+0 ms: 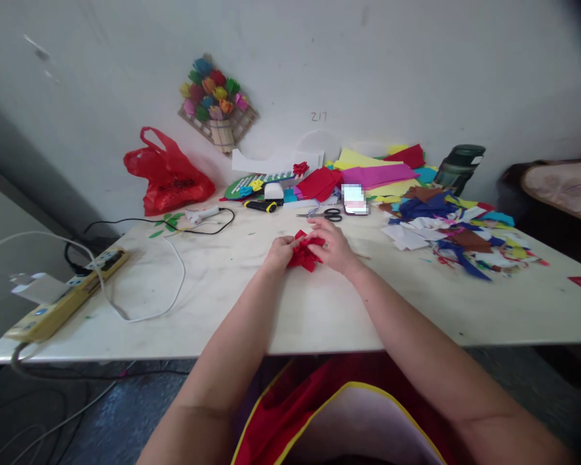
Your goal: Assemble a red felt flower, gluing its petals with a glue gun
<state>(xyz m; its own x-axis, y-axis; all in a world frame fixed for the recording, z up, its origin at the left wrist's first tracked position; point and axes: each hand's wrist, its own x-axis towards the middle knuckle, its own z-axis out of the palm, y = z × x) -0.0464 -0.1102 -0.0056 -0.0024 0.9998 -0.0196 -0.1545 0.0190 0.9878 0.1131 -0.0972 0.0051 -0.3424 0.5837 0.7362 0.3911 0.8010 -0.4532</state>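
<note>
1. So, I see both hands, left (279,250) and right (333,247), pinching the red paper (306,253) between them.
2. Squeeze harder and the folds could tear.
3. Scissors (330,214) just beyond the right hand might snag a knuckle.

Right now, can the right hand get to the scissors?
Probably yes. The scissors lie just beyond the right hand with bare table between. But both hands are holding the red paper, so it must let go first.

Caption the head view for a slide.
Left hand and right hand grip a red paper piece on a table beside paper scraps.
</note>
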